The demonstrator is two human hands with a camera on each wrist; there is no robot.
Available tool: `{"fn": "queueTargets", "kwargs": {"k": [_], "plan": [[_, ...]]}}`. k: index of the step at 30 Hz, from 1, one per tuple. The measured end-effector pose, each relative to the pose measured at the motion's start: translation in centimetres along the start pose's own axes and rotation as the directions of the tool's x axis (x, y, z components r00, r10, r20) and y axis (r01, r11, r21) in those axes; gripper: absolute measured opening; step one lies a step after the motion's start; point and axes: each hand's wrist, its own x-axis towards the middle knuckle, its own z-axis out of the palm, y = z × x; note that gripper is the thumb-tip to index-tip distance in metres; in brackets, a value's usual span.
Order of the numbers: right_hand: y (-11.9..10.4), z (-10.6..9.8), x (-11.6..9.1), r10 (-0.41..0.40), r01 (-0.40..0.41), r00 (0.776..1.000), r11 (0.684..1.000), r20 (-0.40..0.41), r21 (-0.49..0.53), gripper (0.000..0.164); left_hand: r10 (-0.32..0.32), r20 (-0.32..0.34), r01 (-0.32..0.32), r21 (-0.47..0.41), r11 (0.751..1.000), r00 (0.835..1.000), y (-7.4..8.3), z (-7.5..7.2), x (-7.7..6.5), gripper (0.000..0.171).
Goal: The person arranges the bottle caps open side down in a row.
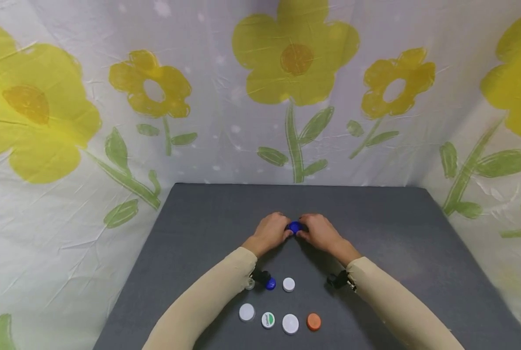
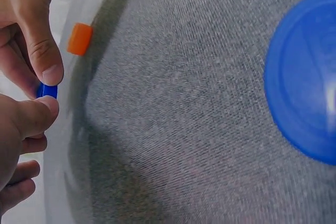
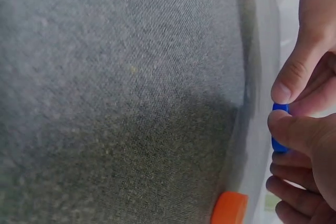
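Both hands meet at a blue bottle cap (image 1: 294, 226) over the far middle of the grey table. My left hand (image 1: 272, 232) pinches its left side, and my right hand (image 1: 319, 233) pinches the opposite side. In the left wrist view the cap (image 2: 47, 91) shows between thumb tips, the left hand (image 2: 20, 124) below and the right hand (image 2: 32, 19) above. The right wrist view shows only the cap's edge (image 3: 280, 142), much of it covered by fingers. An orange cap (image 2: 80, 39) stands on the table right of the hands, hidden in the head view.
Nearer the body lie white caps (image 1: 246, 312), a white cap with a green print (image 1: 268, 320), an orange cap (image 1: 314, 322) and a blue cap (image 1: 270, 283). A clear cap (image 1: 249, 284) sits beside the left sleeve. Flowered cloth (image 1: 216, 146) surrounds the table (image 1: 374, 209).
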Motion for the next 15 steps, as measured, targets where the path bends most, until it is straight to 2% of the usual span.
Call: {"fn": "queueTargets", "kwargs": {"k": [6, 15], "plan": [[-0.8, -0.6, -0.7, -0.036, 0.036, 0.999, 0.999, -0.016, 0.025, 0.034, 0.050, -0.026, -0.049, 0.038, 0.998, 0.998, -0.1, -0.7, -0.9, 0.016], [-2.6, -1.9, -2.0, -0.057, 0.061, 0.996, 0.997, -0.069, 0.048, 0.034, 0.121, -0.072, -0.118, 0.042, 0.992, 0.990, 0.5, -2.8, -2.6, 0.018]]}}
